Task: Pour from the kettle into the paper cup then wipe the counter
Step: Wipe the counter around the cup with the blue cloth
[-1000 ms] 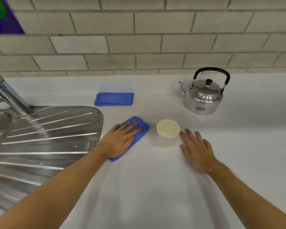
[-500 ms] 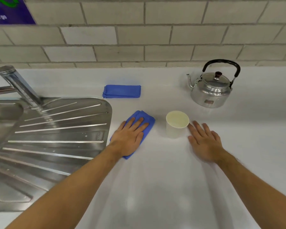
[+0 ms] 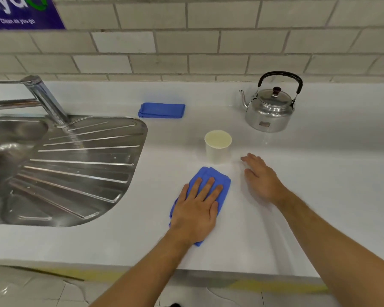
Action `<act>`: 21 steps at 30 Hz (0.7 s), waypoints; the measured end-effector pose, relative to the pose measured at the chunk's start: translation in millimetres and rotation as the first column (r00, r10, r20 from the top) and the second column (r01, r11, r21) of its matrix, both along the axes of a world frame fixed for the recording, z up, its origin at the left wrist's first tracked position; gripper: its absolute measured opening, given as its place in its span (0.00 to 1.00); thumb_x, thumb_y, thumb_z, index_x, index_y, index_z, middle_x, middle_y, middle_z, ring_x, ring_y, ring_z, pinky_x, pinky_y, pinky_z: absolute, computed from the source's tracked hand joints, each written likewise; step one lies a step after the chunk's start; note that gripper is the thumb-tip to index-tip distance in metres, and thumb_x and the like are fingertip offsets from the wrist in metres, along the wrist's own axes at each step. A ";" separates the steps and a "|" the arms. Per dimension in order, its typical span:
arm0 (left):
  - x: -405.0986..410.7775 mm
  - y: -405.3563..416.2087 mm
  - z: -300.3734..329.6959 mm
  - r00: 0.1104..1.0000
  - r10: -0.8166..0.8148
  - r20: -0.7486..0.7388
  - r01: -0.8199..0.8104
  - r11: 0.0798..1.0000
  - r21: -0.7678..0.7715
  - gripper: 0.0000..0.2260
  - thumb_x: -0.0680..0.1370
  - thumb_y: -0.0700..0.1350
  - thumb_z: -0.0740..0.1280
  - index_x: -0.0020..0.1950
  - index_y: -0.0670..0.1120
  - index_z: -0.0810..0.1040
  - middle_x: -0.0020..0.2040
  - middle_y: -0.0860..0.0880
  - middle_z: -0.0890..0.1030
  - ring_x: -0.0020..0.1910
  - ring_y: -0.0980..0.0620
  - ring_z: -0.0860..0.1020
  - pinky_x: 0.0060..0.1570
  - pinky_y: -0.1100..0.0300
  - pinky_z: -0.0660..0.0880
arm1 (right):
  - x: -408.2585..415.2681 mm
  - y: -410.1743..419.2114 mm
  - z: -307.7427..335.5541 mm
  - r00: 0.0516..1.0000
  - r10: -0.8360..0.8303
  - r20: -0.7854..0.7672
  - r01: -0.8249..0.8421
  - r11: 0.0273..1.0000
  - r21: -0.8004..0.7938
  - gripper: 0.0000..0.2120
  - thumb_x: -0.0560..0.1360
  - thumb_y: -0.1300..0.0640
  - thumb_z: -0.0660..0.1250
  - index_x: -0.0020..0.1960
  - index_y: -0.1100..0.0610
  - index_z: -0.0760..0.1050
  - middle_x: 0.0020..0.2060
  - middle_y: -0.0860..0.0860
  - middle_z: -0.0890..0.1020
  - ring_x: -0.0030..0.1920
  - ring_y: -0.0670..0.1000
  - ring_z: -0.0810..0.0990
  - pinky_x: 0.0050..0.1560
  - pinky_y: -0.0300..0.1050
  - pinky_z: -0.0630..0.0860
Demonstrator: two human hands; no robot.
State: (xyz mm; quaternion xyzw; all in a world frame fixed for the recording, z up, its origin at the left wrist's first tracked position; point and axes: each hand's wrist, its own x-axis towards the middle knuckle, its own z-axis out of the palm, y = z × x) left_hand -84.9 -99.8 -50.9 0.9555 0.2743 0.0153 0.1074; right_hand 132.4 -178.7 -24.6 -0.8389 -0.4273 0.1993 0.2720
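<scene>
Left hand lay flat, fingers spread, pressing the cloth on the counter; cup stood just beyond its fingertips, nearer the empty, open right hand; kettle farther back-right.

I had a single view, a wide-angle camera worn on the head, which looked forward and steeply down onto the white counter from close above its front edge. It faced the grey tiled wall, whose courses bowed with lens distortion. The stainless steel sink drainer filled the left side; floor showed along the bottom. No second view shared the scene.
</scene>
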 end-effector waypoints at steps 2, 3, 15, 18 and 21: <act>14.5 -20.8 -0.3 1.000 0.003 0.004 -0.003 1.000 0.004 0.24 0.80 0.56 0.39 0.78 0.58 0.42 0.79 0.56 0.43 0.78 0.50 0.40 0.74 0.48 0.36 | 3.8 -14.6 4.3 1.000 -0.008 -0.002 0.008 1.000 0.016 0.21 0.84 0.60 0.55 0.76 0.53 0.65 0.79 0.52 0.60 0.79 0.54 0.55 0.77 0.50 0.51; 22.7 -30.5 -0.5 1.000 0.009 0.003 -0.009 1.000 0.004 0.24 0.81 0.56 0.40 0.78 0.57 0.43 0.79 0.55 0.44 0.78 0.49 0.40 0.74 0.47 0.36 | 6.2 -22.1 5.7 1.000 -0.018 -0.004 0.018 0.999 0.028 0.20 0.83 0.60 0.56 0.75 0.54 0.66 0.79 0.52 0.61 0.79 0.54 0.56 0.77 0.49 0.52; 107.5 -98.2 19.5 0.989 0.146 0.000 -0.135 0.920 -0.367 0.26 0.80 0.50 0.50 0.78 0.56 0.47 0.80 0.51 0.41 0.77 0.48 0.36 0.68 0.40 0.28 | -10.4 -51.0 15.6 0.984 -0.176 -0.032 0.179 0.960 0.216 0.20 0.76 0.70 0.58 0.65 0.59 0.76 0.65 0.57 0.77 0.64 0.54 0.74 0.64 0.41 0.67; 78.4 -69.7 21.3 0.969 0.230 0.094 -0.191 0.931 -0.310 0.25 0.77 0.43 0.53 0.75 0.55 0.59 0.80 0.51 0.52 0.78 0.50 0.45 0.70 0.39 0.32 | -39.4 -41.6 14.2 0.986 -0.165 -0.016 0.166 0.980 0.107 0.16 0.77 0.63 0.60 0.63 0.60 0.76 0.62 0.56 0.79 0.63 0.57 0.76 0.64 0.48 0.70; 39.4 -18.6 14.3 0.946 0.318 0.065 -0.309 0.943 -0.120 0.24 0.79 0.43 0.53 0.75 0.54 0.59 0.79 0.51 0.53 0.78 0.51 0.47 0.72 0.41 0.37 | -74.3 -29.3 -3.2 0.989 -0.110 0.099 0.130 0.967 -0.219 0.28 0.81 0.46 0.53 0.76 0.60 0.61 0.77 0.56 0.62 0.77 0.59 0.58 0.73 0.56 0.58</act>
